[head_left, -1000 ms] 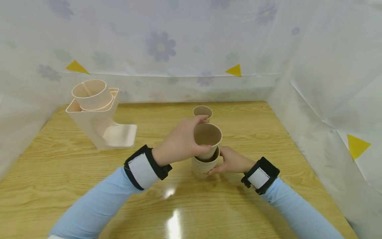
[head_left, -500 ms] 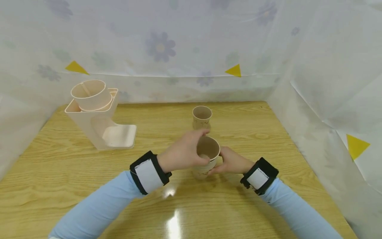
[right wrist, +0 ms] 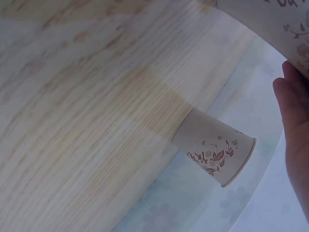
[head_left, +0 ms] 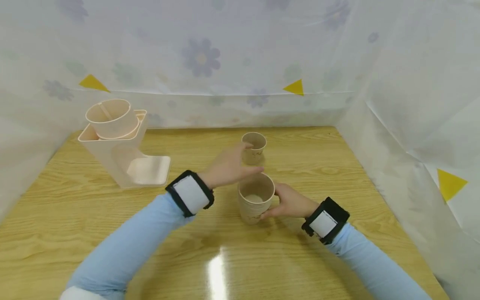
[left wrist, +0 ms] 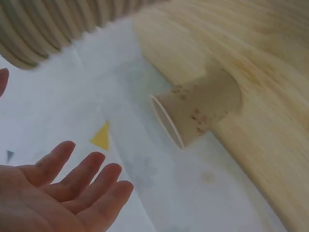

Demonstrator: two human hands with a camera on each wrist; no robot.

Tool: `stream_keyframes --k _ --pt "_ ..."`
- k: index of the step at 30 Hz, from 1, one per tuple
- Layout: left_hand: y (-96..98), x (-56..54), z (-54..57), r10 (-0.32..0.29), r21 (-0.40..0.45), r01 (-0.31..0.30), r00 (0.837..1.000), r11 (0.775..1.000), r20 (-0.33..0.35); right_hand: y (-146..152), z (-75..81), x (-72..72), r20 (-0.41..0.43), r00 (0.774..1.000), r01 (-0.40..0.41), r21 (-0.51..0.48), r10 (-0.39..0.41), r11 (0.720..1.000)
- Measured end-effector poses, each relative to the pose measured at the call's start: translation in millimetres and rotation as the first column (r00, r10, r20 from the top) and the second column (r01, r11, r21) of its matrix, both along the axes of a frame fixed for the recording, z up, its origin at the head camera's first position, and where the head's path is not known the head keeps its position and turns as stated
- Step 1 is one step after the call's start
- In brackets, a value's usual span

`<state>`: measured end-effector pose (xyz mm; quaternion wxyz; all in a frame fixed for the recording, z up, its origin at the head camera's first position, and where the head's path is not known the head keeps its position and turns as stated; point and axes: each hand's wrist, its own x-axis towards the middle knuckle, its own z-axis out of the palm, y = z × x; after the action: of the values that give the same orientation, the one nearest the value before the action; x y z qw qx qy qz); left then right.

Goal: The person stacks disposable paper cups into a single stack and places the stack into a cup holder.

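A stack of nested paper cups (head_left: 256, 208) stands upright on the table, and my right hand (head_left: 290, 201) grips its right side. My left hand (head_left: 229, 166) hovers above and behind the stack with its fingers spread and nothing in them. Behind the stack, a single paper cup (head_left: 254, 155) stands upright, partly covered by the left fingers in the head view. The left wrist view shows that cup (left wrist: 200, 107) apart from the left hand's fingers (left wrist: 96, 193). A brown leaf print marks the single cup (right wrist: 217, 150) in the right wrist view.
At the left of the wooden table (head_left: 210, 266) stands a cream dispenser-like stand (head_left: 127, 154) with a round cup-shaped part (head_left: 112, 121) on top. White flowered sheeting (head_left: 240, 62) hangs behind and along the sides, with yellow triangles on it.
My left hand lowered a cup into the stack, let go of it, and moved up and away toward the single cup. The right hand stayed on the stack.
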<state>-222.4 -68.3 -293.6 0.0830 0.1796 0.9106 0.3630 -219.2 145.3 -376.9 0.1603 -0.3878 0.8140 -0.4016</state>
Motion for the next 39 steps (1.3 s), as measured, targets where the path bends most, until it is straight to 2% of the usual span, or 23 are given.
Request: stream_keyframes --k 3,5,8,14,19,23,27,29,31,33,36,39 --pt "-0.6 -34.3 -7.0 0.093 -0.060 -0.095 0.995 0.994 -0.031 -0.5 -0.2 -0.4 -0.006 1.000 0.007 -0.013 -0.007 1.000" --pt "-1.3 -54.7 -15.1 0.132 -0.102 -0.136 0.990 0.985 -0.046 -0.6 0.3 -0.2 -0.001 1.000 0.011 -0.012 -0.011 1.000" --pt "-2.3 -76.4 -29.2 0.162 -0.152 -0.170 0.985 0.974 -0.063 -1.3 0.0 -0.2 -0.011 1.000 0.007 -0.005 -0.007 1.000" --pt "1.3 -100.0 -58.9 0.129 -0.157 -0.143 0.987 0.977 -0.101 -5.4 -0.8 3.8 -0.013 1.000 -0.001 -0.007 0.001 1.000" --pt "9.1 -109.5 -67.3 0.136 -0.148 -0.149 0.986 0.978 -0.096 -7.0 -1.3 4.2 -0.012 1.000 0.002 -0.009 -0.002 1.000" --pt "8.9 -111.9 -69.3 0.189 -0.118 -0.197 0.979 0.973 -0.075 -10.5 -3.9 3.0 0.003 1.000 -0.012 -0.013 0.012 1.000" --pt "2.2 -111.7 -69.8 0.264 -0.019 -0.265 0.963 0.964 -0.048 -15.0 -6.8 1.5 0.018 0.999 -0.029 -0.011 0.029 1.000" --pt "-2.9 -109.4 -65.1 0.292 0.049 -0.290 0.956 0.956 -0.040 -17.1 -6.6 0.9 0.018 0.999 -0.034 -0.014 0.035 0.999" --pt "-8.2 -103.4 -54.8 0.297 0.115 -0.292 0.954 0.950 -0.036 -18.6 -5.3 0.4 0.020 0.999 -0.035 -0.024 0.035 0.999" --pt "-12.7 -93.8 -39.5 0.279 0.166 -0.270 0.960 0.948 -0.031 -18.9 -3.8 0.1 0.013 0.999 -0.033 -0.031 0.033 0.999" --pt "-18.2 -71.2 -12.3 0.221 0.220 -0.207 0.974 0.953 -0.044 -17.6 -2.4 0.1 -0.009 1.000 -0.024 -0.027 0.023 0.999" --pt "-23.5 -42.6 14.9 0.168 0.275 -0.139 0.982 0.951 -0.086 -15.1 -2.1 -0.5 -0.039 0.999 -0.014 -0.011 0.014 1.000"
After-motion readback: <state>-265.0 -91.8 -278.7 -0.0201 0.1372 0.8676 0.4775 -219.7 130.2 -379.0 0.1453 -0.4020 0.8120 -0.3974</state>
